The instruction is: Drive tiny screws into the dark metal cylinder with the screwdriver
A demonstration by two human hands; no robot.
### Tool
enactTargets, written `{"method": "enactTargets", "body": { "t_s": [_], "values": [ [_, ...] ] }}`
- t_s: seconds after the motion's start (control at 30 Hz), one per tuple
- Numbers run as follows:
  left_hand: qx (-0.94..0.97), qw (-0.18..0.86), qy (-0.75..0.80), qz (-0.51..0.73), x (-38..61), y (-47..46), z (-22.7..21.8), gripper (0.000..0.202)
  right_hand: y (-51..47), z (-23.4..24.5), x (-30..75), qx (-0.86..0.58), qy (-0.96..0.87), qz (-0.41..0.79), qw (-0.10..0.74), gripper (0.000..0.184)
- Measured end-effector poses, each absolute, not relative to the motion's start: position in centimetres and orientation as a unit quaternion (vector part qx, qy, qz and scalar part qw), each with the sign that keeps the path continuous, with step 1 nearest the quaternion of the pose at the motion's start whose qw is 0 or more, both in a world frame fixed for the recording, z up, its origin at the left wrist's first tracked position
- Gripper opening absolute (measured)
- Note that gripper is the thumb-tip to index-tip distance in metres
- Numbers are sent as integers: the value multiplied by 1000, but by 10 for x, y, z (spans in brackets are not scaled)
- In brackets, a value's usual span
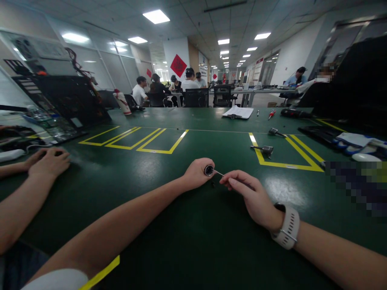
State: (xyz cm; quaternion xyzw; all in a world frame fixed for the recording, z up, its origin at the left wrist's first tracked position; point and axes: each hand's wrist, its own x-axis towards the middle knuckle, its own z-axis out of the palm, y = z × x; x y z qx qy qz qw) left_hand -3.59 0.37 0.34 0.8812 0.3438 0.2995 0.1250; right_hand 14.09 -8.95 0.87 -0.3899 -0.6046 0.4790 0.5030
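My left hand [198, 173] is closed around a round metal part with a dark hollow end [208, 170], which faces me. Between the thumb and fingertips of my right hand [244, 191] is a thin metal rod [219, 172]. The rod's far end reaches the rim of the hollow part; whether it goes inside cannot be made out. Just below my left hand, a small dark piece [213, 184] lies on the green table [187, 233]. A metal part with a thin stem [266, 150] rests at the yellow tape on the right, and a similar stemmed part [274, 132] lies behind it.
Another person's hands [50, 161] rest on the table at the left. Yellow tape outlines [155, 152] mark the tabletop. Farther back are a clipboard with papers [238, 112], a red screwdriver-like tool [271, 114] and a white bottle [122, 102]. Gloves [361, 143] lie at the right.
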Motion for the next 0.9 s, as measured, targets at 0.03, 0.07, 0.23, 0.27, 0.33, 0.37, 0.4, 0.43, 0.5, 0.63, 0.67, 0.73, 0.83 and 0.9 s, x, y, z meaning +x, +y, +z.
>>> {"method": "enactTargets", "body": {
  "t_s": [0.03, 0.07, 0.23, 0.27, 0.33, 0.37, 0.4, 0.43, 0.5, 0.63, 0.67, 0.73, 0.83, 0.9],
  "values": [
    [881, 126, 343, 300, -36, 4, 3, 13, -91, 10, 141, -399, -627, 461, 485, 16],
    [882, 127, 342, 300, -35, 4, 3, 13, -92, 11, 141, -408, -645, 446, 468, 17],
    [880, 129, 346, 298, -34, 3, 2, 13, -92, 14, 139, -423, -687, 402, 434, 16],
    [881, 129, 346, 297, -34, 3, 2, 13, -92, 14, 139, -421, -691, 397, 433, 16],
    [883, 129, 340, 296, -35, 3, 2, 13, -92, 14, 140, -419, -694, 395, 433, 15],
    [885, 128, 337, 296, -35, 3, 2, 13, -92, 15, 140, -418, -694, 397, 432, 14],
    [886, 126, 335, 296, -35, 3, 2, 13, -93, 15, 140, -417, -692, 401, 431, 14],
    [886, 124, 334, 296, -35, 3, 2, 13, -93, 16, 141, -416, -691, 404, 430, 14],
    [886, 120, 335, 298, -36, 3, 2, 14, -93, 17, 141, -413, -690, 408, 431, 14],
    [887, 112, 330, 302, -36, 3, 1, 15, -92, 17, 142, -406, -688, 420, 430, 17],
    [888, 110, 329, 301, -36, 3, 1, 15, -92, 16, 142, -405, -687, 425, 428, 18],
    [890, 106, 327, 300, -36, 4, 1, 16, -91, 15, 142, -403, -684, 433, 427, 18],
    [889, 109, 327, 301, -36, 3, 1, 14, -90, 14, 142, -406, -669, 440, 440, 18],
    [889, 111, 328, 300, -36, 3, 1, 13, -90, 13, 142, -411, -656, 440, 456, 18]
  ]
}}
